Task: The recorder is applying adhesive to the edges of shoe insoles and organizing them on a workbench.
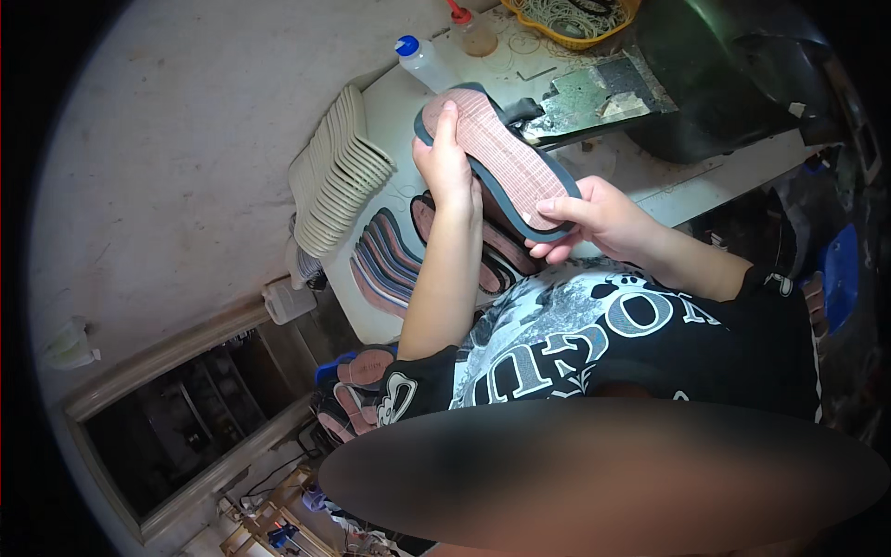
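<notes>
Between my two hands I hold up a shoe sole with a pink woven top and a dark blue-grey rim. My left hand grips its far left end, thumb lying on the pink face. At the near right end my right hand pinches it, thumb on top and fingers beneath. Under and beside my left forearm, a row of overlapping soles in pink, blue and grey lies on the white table. More dark-rimmed pink soles lie behind that forearm, partly hidden.
A stack of cream curved soles leans by the wall. Behind stand a blue-capped bottle, a red-tipped bottle and a yellow basket of cords. A dark green machine occupies the right; a blue bin stands beyond my right arm.
</notes>
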`<state>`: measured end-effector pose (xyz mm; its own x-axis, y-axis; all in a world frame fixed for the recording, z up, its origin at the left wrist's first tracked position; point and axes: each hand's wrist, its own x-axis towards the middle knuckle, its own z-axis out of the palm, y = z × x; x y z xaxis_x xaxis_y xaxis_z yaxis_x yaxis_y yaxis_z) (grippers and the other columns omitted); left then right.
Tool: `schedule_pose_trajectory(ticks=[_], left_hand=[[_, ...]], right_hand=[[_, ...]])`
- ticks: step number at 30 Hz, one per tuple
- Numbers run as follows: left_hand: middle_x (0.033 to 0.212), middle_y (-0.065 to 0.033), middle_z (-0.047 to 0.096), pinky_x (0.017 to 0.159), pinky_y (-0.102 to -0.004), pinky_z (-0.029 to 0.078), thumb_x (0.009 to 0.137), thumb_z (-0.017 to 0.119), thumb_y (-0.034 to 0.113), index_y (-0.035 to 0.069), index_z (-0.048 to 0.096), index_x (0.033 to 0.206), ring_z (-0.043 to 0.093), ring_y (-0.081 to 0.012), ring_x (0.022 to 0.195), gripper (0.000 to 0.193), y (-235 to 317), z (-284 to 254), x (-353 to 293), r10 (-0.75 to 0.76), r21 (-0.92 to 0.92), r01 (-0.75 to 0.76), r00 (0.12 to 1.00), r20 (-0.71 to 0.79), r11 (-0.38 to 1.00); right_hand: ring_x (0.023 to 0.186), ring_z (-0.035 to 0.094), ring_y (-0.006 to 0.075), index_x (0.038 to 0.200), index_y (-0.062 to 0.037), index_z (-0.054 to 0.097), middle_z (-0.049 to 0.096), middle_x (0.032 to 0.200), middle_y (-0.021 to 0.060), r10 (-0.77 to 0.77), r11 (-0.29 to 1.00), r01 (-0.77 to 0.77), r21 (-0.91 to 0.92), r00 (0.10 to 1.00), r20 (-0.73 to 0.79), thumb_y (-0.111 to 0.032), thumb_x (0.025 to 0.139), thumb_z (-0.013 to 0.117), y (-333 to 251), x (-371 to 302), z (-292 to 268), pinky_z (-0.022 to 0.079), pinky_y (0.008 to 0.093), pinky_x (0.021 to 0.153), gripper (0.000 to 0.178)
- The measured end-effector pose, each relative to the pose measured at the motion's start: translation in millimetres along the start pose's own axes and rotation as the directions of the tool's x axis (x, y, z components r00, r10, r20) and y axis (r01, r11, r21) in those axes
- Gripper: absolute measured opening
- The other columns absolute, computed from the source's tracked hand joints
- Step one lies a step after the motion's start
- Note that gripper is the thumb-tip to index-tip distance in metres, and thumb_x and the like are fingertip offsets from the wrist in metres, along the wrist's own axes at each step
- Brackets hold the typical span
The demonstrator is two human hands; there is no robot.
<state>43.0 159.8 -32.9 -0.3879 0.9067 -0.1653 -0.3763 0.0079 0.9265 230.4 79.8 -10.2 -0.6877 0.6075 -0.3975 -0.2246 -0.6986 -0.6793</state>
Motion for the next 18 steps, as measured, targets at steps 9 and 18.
schedule_pose_trajectory(ticks=[9,18], left_hand=[[0.128,-0.0244,0.048,0.101,-0.0443,0.036,0.083,0.069,0.040,-0.011,0.049,0.120,0.045,-0.0344,0.120,0.066,1,-49,58,0.190,0.792,-0.112,0.982,-0.005,0.600],[0.113,-0.0075,0.060,0.109,-0.0495,0.016,0.069,0.075,0.047,0.011,0.068,0.096,0.043,-0.0283,0.123,0.046,81,16,72,-0.169,0.282,-0.958,0.270,0.948,0.050]], right_hand=[[0.063,0.066,0.0160,0.094,0.0028,0.063,0.067,0.078,0.0133,-0.196,0.975,0.212,0.072,0.964,-0.182,-0.029,0.094,0.056,-3,28,15,0.053,0.0232,0.058,0.032],[0.068,0.068,0.0172,0.095,0.0035,0.063,0.067,0.084,0.0145,-0.232,0.967,0.249,0.051,0.947,-0.222,-0.034,0.093,0.054,-9,58,7,0.054,0.0240,0.060,0.038]])
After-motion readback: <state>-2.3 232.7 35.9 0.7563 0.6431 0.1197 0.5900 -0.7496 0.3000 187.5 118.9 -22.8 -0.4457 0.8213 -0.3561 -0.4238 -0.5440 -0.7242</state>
